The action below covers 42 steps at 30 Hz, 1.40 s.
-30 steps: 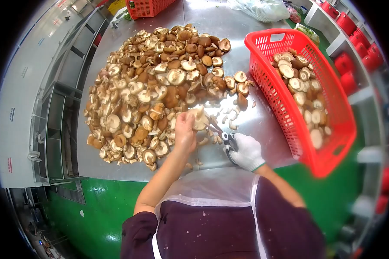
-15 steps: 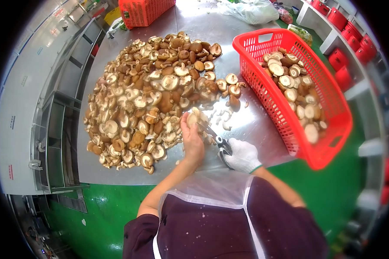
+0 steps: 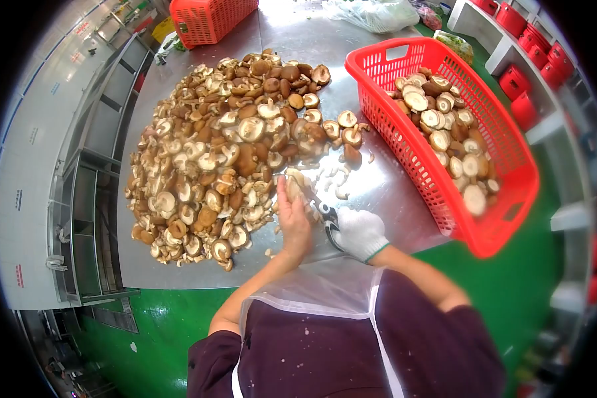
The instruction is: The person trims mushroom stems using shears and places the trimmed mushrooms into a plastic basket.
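Note:
My bare left hand (image 3: 296, 222) is closed on a pale shiitake mushroom (image 3: 300, 179) at the near edge of a large pile. In a white glove, my right hand (image 3: 361, 233) grips dark-handled scissors (image 3: 330, 222). The scissor blades point up and left toward that mushroom; their tips are hard to make out. Left of my hands spreads the heap of brown-capped shiitake mushrooms (image 3: 205, 156), many lying gills up. Several cut white stems (image 3: 331, 178) lie on the metal table (image 3: 398, 199) just beyond the scissors.
A red plastic basket (image 3: 438, 205) with trimmed mushrooms (image 3: 454, 129) stands at the table's right. Another red basket (image 3: 212, 23) and a clear plastic bag (image 3: 371, 14) are at the far end. Metal shelving (image 3: 89, 219) runs along the left; red containers (image 3: 514, 83) sit on the right.
My right hand and the scissors have shifted slightly left, closer to my left hand. The whole view has moved a little. My left hand still holds the mushroom.

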Each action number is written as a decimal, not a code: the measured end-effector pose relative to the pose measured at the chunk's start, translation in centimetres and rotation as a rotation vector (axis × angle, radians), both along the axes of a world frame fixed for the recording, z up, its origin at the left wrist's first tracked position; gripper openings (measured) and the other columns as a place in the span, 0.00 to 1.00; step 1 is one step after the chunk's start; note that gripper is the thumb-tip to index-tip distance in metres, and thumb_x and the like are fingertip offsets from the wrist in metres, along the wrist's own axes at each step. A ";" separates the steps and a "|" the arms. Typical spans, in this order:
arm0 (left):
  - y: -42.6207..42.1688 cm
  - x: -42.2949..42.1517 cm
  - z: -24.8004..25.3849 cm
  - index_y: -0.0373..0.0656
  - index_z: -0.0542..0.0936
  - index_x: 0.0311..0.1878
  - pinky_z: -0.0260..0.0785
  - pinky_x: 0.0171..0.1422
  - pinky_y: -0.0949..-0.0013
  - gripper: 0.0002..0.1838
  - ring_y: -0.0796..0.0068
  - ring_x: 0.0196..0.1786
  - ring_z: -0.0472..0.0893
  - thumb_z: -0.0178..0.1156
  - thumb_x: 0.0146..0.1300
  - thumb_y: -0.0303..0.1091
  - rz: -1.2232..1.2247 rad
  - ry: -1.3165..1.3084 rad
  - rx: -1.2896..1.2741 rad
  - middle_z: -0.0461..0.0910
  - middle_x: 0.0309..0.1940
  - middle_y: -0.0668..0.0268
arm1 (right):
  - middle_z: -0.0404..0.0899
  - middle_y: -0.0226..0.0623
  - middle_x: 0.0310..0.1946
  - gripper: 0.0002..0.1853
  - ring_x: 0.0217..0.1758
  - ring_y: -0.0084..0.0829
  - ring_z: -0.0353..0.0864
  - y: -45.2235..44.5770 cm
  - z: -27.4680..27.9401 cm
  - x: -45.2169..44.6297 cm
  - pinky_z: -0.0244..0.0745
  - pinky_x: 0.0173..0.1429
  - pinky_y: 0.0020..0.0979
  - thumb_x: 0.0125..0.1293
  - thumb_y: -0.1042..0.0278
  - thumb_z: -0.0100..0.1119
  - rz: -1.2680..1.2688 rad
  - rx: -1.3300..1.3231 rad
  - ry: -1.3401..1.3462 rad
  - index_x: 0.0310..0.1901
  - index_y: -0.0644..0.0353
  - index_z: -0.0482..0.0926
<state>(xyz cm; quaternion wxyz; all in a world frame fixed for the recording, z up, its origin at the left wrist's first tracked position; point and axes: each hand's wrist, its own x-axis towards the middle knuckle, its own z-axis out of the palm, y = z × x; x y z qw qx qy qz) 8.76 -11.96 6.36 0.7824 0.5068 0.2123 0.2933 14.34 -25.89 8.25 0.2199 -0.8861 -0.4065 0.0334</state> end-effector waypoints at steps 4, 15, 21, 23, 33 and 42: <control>1.1 -0.3 -0.3 0.39 0.51 0.74 0.72 0.49 0.75 0.31 0.77 0.46 0.75 0.42 0.68 0.24 0.019 0.092 -0.122 0.72 0.56 0.62 | 0.80 0.43 0.24 0.14 0.27 0.43 0.82 0.3 -1.6 0.3 0.75 0.33 0.43 0.62 0.56 0.58 0.006 -0.002 0.144 0.31 0.60 0.76; 6.3 2.2 -0.2 0.43 0.67 0.59 0.83 0.46 0.54 0.15 0.60 0.49 0.81 0.47 0.72 0.28 -0.036 0.128 -0.236 0.76 0.53 0.55 | 0.77 0.43 0.21 0.15 0.24 0.42 0.78 -7.2 -6.0 2.3 0.72 0.31 0.38 0.57 0.55 0.65 -0.243 0.239 0.439 0.30 0.58 0.75; 3.7 11.2 8.6 0.44 0.60 0.69 0.76 0.57 0.61 0.34 0.65 0.55 0.78 0.61 0.60 0.21 -0.335 0.023 -0.029 0.72 0.58 0.59 | 0.78 0.48 0.28 0.13 0.32 0.51 0.79 -8.7 -7.8 0.9 0.74 0.37 0.42 0.57 0.57 0.62 -0.303 0.447 0.233 0.38 0.56 0.77; -0.1 13.3 13.6 0.44 0.53 0.73 0.71 0.61 0.63 0.39 0.64 0.58 0.76 0.58 0.60 0.19 -0.598 -0.163 0.079 0.68 0.63 0.57 | 0.79 0.47 0.30 0.12 0.34 0.51 0.80 -8.8 -7.9 1.1 0.75 0.39 0.43 0.58 0.56 0.59 -0.271 0.376 0.287 0.40 0.53 0.78; 1.8 18.4 0.4 0.43 0.78 0.43 0.71 0.54 0.53 0.12 0.53 0.50 0.77 0.63 0.54 0.32 -0.782 0.207 2.024 0.77 0.45 0.58 | 0.80 0.46 0.30 0.15 0.34 0.50 0.80 -8.2 -6.5 1.1 0.74 0.42 0.43 0.57 0.56 0.59 -0.343 0.239 0.477 0.41 0.56 0.78; 12.3 15.2 -9.2 0.43 0.71 0.60 0.73 0.48 0.54 0.24 0.52 0.43 0.81 0.59 0.60 0.35 -0.762 0.674 1.338 0.81 0.46 0.54 | 0.82 0.43 0.35 0.16 0.37 0.45 0.82 -7.0 -8.3 0.2 0.77 0.43 0.42 0.59 0.62 0.54 -0.265 0.270 0.460 0.49 0.48 0.79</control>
